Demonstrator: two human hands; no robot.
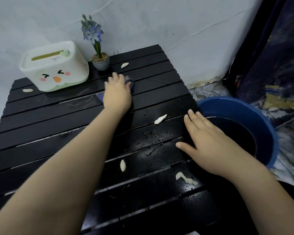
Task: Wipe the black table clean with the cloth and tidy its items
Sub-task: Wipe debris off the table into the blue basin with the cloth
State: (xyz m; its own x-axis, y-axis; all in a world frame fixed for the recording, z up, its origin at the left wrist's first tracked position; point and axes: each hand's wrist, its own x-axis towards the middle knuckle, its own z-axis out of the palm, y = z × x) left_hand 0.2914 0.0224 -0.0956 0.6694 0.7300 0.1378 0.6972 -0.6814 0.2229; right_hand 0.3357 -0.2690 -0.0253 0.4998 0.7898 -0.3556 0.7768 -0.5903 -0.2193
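The black slatted table (41,119) fills the view, wet with droplets near its right side. My left hand (117,94) presses flat on a blue cloth (130,82) at the table's far middle; only the cloth's edges show around the hand. My right hand (205,138) lies flat with fingers spread on the table's right edge, holding nothing. Several pale scraps lie on the slats: one scrap (160,119) between my hands, another scrap (123,165) nearer me, a longer smear (185,178) at the near right.
A white tissue box (54,67) with a cartoon face stands at the far left. A small grey pot with a blue flower (100,62) is beside it. A blue basin (254,119) of dark water sits on the floor right of the table.
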